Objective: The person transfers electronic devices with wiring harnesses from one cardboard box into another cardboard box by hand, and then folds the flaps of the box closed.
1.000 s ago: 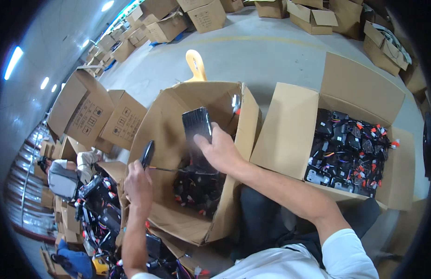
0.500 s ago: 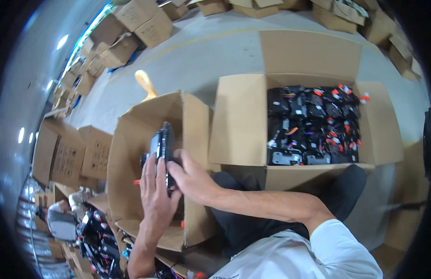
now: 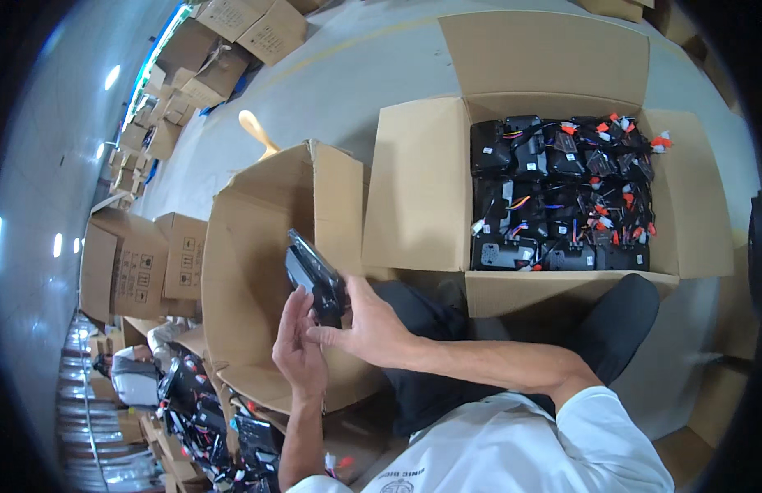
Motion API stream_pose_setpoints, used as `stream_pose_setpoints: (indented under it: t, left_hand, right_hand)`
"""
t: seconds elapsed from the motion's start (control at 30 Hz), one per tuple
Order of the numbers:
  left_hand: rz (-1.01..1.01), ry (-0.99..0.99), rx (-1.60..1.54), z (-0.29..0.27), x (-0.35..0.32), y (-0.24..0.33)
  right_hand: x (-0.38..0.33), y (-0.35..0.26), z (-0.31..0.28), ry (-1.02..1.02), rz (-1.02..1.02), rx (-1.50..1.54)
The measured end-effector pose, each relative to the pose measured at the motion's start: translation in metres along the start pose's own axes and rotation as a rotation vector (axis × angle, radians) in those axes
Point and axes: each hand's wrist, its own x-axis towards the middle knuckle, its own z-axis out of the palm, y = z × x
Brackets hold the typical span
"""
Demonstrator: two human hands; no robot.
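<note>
A glossy black flat electronic unit [image 3: 311, 275] is tilted over the open carton [image 3: 258, 246] in front of me. My right hand [image 3: 373, 324] grips its right side and lower end, with the thumb across the near end. At the unit's lower left is my left hand [image 3: 300, 349], palm turned up and fingers stretched out. Its fingertips lie close against the unit's edge; whether they bear any weight I cannot tell. To the right, a second open carton [image 3: 562, 296] is packed with rows of similar black units [image 3: 562, 193] with coloured wires and red and white plugs.
Behind the near carton a yellowish curved handle [image 3: 256, 131] sticks up. More black units with wires [image 3: 192, 419] are heaped at lower left, near another person [image 3: 134, 378]. Closed cartons [image 3: 143, 263] stand at the left. My knee [image 3: 632, 312] is against the right carton.
The unit has swung from nearly upright to a slant and moved slightly right in my right hand. My left hand has come off its face and lowered. The view has shifted.
</note>
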Motion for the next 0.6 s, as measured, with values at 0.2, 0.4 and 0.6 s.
stream_pose_setpoints:
  t: [0.2,0.4,0.6]
  left_hand:
    - [-0.064,-0.039,-0.229,-0.002,0.012,-0.015]
    - [0.051,0.080,-0.015,-0.060,0.065,-0.041]
    - [0.197,-0.120,-0.153,-0.021,0.024,-0.002]
  right_hand:
    - [0.026,0.026,0.018,0.206,-0.082,-0.237]
    - [0.030,0.027,-0.002,0.191,-0.092,-0.259]
    - [-0.059,0.020,-0.032,0.177,-0.258,-0.225]
